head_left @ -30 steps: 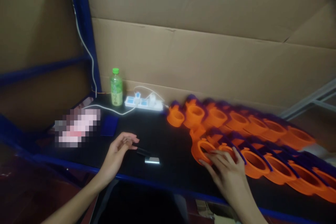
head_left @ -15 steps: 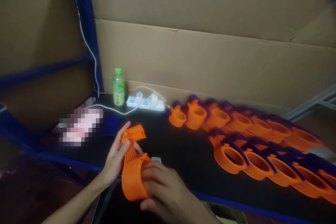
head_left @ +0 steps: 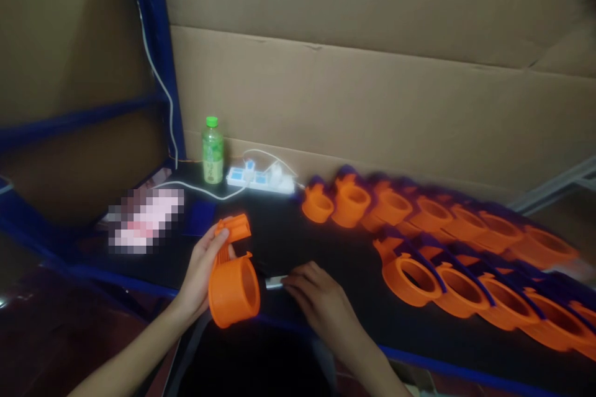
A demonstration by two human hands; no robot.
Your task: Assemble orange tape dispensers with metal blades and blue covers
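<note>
My left hand (head_left: 199,273) is wrapped round the ribbed neck of an orange plastic part (head_left: 234,291), holding it up over the table's front edge. The part has a wide ring at the bottom and a short curved piece on top. To its right, my right hand (head_left: 316,294) has its fingertips closed on the end of a small white object (head_left: 275,282) on the black tabletop. A dark piece seems to stick out from the white object's left end, but it is blurred.
Two rows of orange ring parts (head_left: 412,279) with dark blue pieces stand on the right of the black table (head_left: 335,254). A green-capped bottle (head_left: 213,152) and a white power strip (head_left: 261,180) sit at the back. A pixelated area (head_left: 146,220) lies left.
My right hand has left the orange part's ring and moved right, taking hold of the small white object. The orange part, still in my left hand, has turned and risen slightly.
</note>
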